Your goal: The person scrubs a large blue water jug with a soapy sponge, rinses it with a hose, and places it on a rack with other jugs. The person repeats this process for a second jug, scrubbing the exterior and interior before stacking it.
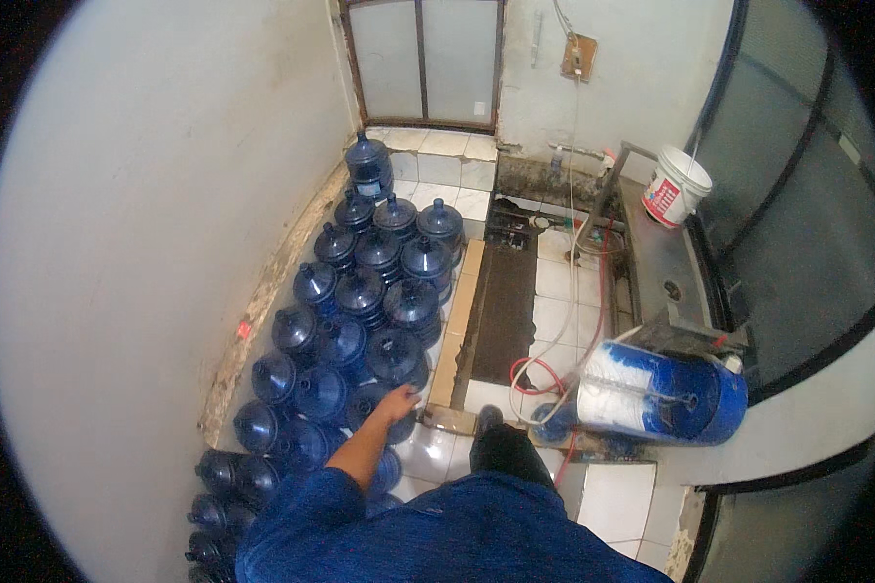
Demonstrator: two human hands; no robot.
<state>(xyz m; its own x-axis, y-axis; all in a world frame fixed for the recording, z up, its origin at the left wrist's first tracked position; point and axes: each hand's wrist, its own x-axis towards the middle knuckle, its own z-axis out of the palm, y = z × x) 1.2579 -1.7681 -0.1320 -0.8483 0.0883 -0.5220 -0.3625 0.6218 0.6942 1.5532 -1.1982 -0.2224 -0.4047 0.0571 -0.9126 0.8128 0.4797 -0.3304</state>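
Observation:
My left hand (397,401) reaches down from a blue sleeve to a translucent blue water jug (365,405) at the right edge of a crowded group of jugs. Its fingers look curled in at the top of that jug, and the hand hides the jug's neck. Just beyond stands another blue jug (396,357), upright with its neck uppermost. My right hand is out of sight.
Several more jugs (360,291) stand along the left wall. A cardboard strip (457,321) lies beside a dark floor channel (501,311). At right are a blue-and-white drum (617,389), hoses (576,321), a metal sink (651,262) and a white bucket (679,185).

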